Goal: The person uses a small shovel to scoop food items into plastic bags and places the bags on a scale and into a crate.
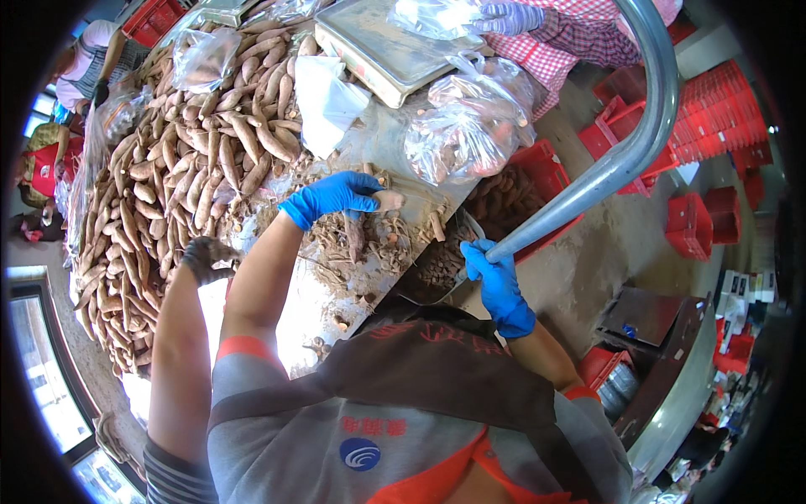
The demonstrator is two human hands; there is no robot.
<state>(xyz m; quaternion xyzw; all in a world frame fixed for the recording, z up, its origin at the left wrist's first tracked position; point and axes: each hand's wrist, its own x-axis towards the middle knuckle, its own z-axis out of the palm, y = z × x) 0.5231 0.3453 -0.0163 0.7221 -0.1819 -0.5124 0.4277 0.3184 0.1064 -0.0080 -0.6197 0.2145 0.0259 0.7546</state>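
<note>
My left hand point(340, 196), in a blue glove, holds a root piece point(388, 201) with a pale end above the table point(384, 277). Below it lie another sweet potato point(354, 238) and scattered trimmings point(393, 239). My right hand point(500, 290), also blue-gloved, has curled fingers at the lower end of a bent metal tube point(567, 189). The tube crosses the view close to the camera; whether the hand grips it is unclear. Beside that hand, past the table's edge, a container point(441, 271) holds more trimmings. A large sweet potato heap point(189, 170) covers the table's left.
A co-worker's dark-gloved hand point(208, 259) is left of my forearm. Another person's striped glove point(509, 19) touches a plastic bag point(434, 16) on a platform scale point(397, 44). Filled clear bags point(469, 126) sit at the table's edge. Red crates point(544, 164) stand right.
</note>
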